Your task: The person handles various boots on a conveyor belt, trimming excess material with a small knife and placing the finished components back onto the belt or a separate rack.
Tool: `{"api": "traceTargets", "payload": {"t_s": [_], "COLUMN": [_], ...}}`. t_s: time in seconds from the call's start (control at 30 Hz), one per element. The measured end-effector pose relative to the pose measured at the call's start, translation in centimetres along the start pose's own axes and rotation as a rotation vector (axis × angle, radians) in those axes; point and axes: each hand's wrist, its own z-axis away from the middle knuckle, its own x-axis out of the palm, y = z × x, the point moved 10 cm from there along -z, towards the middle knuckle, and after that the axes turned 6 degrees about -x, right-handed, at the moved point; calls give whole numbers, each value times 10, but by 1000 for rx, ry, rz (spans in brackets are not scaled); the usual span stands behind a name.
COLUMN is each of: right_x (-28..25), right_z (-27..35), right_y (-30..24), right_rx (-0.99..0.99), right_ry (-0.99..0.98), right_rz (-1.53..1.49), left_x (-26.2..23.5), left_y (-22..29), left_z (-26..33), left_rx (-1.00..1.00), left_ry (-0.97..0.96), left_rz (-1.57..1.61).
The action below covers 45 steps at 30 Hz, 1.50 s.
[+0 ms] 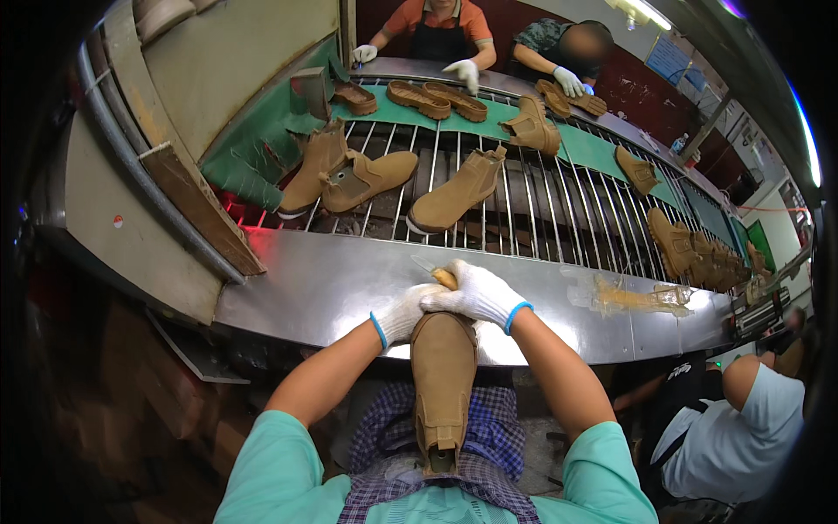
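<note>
A tan ankle boot point(443, 384) lies in front of my body, its toe pointing away from me at the edge of the metal table. My left hand point(400, 313), in a white glove with a blue cuff, is closed at the left of its toe. My right hand point(480, 295), gloved the same way, rests over the toe against the left one. From its fingers sticks a small tool with a yellow-brown handle point(445, 279) and a pale, thin tip. The gloves hide part of the toe and the grip on it.
Beyond the metal ledge point(323, 271), a rack of metal rods point(559, 210) carries several tan boots point(460, 192). Loose soles point(419, 99) lie on a green belt point(397, 122). Two gloved people work across it. Another person point(733, 428) sits at right. A panel point(131, 210) stands left.
</note>
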Motion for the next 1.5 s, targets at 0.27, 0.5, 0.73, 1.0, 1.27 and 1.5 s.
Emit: {"api": "traceTargets", "payload": {"t_s": [0.27, 0.5, 0.73, 1.0, 1.27, 1.5], "right_x": [102, 195, 172, 4, -15, -4], "right_z": [146, 185, 173, 188, 155, 152], "right_y": [64, 37, 67, -10, -56, -46], "right_rx": [195, -32, 135, -142, -347, -212], "right_ry": [533, 292, 371, 100, 82, -144], "right_rz": [-779, -1919, -922, 187, 303, 147], "left_x": [11, 30, 5, 26, 29, 31], "left_y": [-15, 151, 43, 68, 71, 70], "left_z": [21, 18, 19, 4, -9, -9], "left_rx": [-359, -144, -265, -424, -526, -596], "left_ry": [-13, -302, -24, -232, -180, -192], "left_rz": [1082, 685, 432, 137, -106, -258]}}
